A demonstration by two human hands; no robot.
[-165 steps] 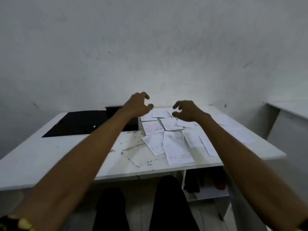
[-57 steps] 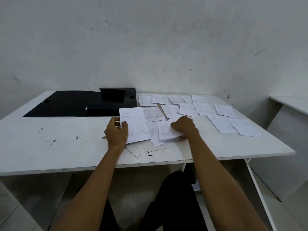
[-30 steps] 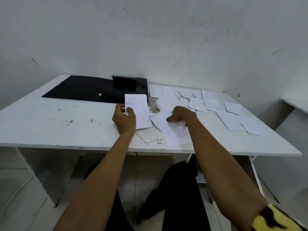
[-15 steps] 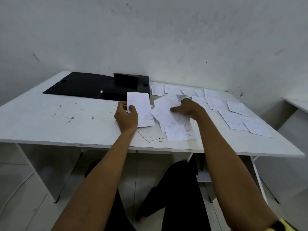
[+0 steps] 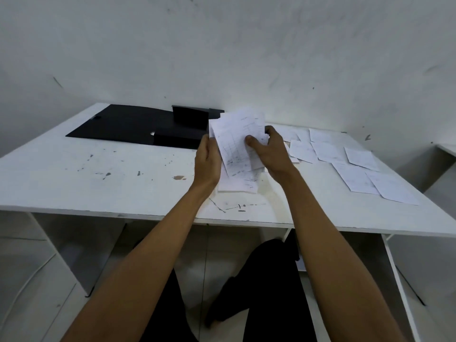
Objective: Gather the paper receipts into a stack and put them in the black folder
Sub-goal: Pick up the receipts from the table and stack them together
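Both hands hold a loose bunch of white paper receipts (image 5: 236, 141) tilted up above the white table (image 5: 98, 183). My left hand (image 5: 207, 162) grips the bunch's left edge and my right hand (image 5: 271, 151) grips its right side, thumb on the front sheet. Another receipt (image 5: 240, 185) lies flat under the bunch. Several more receipts (image 5: 355, 174) lie spread over the right part of the table. The black folder (image 5: 138, 127) lies open and flat at the back left, just behind my left hand.
The table top is scratched and stained near its front edge (image 5: 237, 208). A white wall (image 5: 222, 50) rises directly behind the table. A second white surface (image 5: 447, 149) shows at the far right. My legs in black trousers (image 5: 269, 280) are under the table.
My right hand has lifted the receipts it had gathered and brought them against the receipt in my left hand. Both hands now hold one raised bunch.
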